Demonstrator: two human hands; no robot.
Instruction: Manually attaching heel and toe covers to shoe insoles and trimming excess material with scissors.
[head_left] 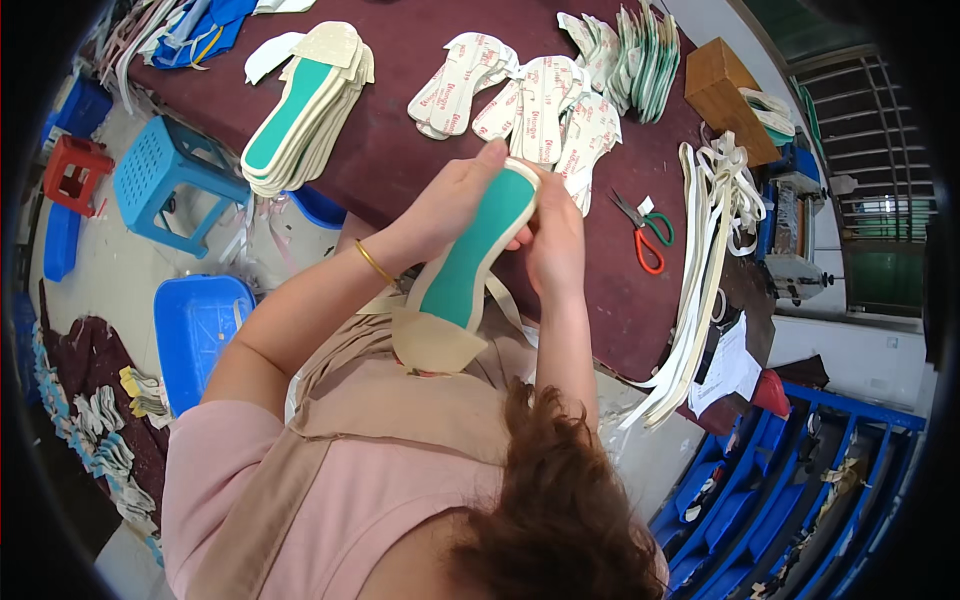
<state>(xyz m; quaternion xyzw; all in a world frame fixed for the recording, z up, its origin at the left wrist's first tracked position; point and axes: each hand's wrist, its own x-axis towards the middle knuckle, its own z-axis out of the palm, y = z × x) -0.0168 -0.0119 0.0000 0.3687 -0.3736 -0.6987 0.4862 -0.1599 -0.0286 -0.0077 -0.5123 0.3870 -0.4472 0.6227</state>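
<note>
Between my two hands is a shoe insole (477, 244), green in the middle with a cream border and a beige piece at its near end. My left hand (455, 200) grips its far left edge, thumb near the tip. My right hand (553, 235) is closed on the far right edge, with some fingertips underneath. The insole is tilted above my lap at the table's near edge. Ahead to the left lies a stack of similar green and cream insoles (305, 110). Beyond my hands are white printed insole pieces (545, 105) in fanned piles.
Scissors (648, 232) with red and green handles lie right of my hands on the maroon tablecloth (625, 300). White strips (700, 260) hang over the right edge near a wooden box (725, 95). At left are a blue stool (170, 180) and a blue basin (190, 340).
</note>
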